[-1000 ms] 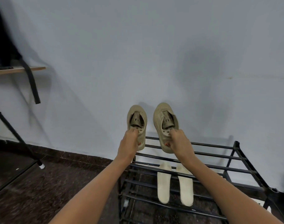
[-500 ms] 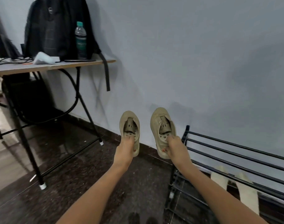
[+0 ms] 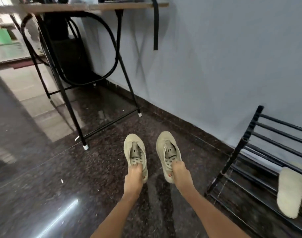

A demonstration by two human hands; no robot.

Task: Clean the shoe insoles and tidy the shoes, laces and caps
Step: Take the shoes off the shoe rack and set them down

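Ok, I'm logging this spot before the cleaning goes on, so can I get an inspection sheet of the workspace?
Surface: dark speckled floor, glossy, with glare.
Job's things: tan left shoe and right shoe held over the floor, openings up, perforated bed showing inside; one insole lying on the rack.
Clutter: small white scrap on the floor.
Grip: left hand grips the left shoe's heel; right hand grips the right shoe's heel.
Cables: black loop under the table; cable or frame, cannot tell.
Surroundings: black strap hanging off the table, grey-blue wall.
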